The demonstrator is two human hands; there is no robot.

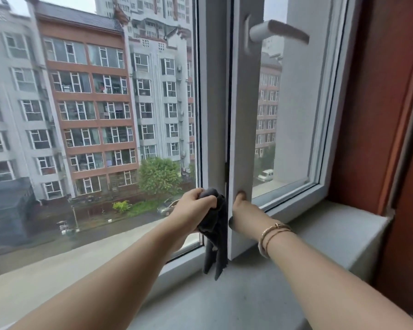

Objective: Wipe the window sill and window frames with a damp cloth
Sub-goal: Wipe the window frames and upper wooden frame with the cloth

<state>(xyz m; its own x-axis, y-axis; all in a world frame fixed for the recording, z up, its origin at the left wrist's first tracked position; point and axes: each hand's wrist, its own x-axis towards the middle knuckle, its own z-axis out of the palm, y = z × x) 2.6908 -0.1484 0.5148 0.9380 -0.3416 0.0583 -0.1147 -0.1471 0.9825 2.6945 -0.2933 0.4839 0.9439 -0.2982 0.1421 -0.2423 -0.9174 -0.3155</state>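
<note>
**Dark cloth against the centre post of the window**

Head view: the left hand is curled round a bunched dark grey cloth and holds it against the white vertical window frame post, low down near its foot. The cloth's loose ends hang down to just above the pale grey stone window sill. The right hand grips the left edge of the white opening sash just beside the cloth, fingers wrapped behind the edge out of sight, thumb tip on the front face. A gold bangle sits on the right wrist. High on the sash is a white lever handle, pointing right. A red-brown wooden surround borders the window on the right.
</note>
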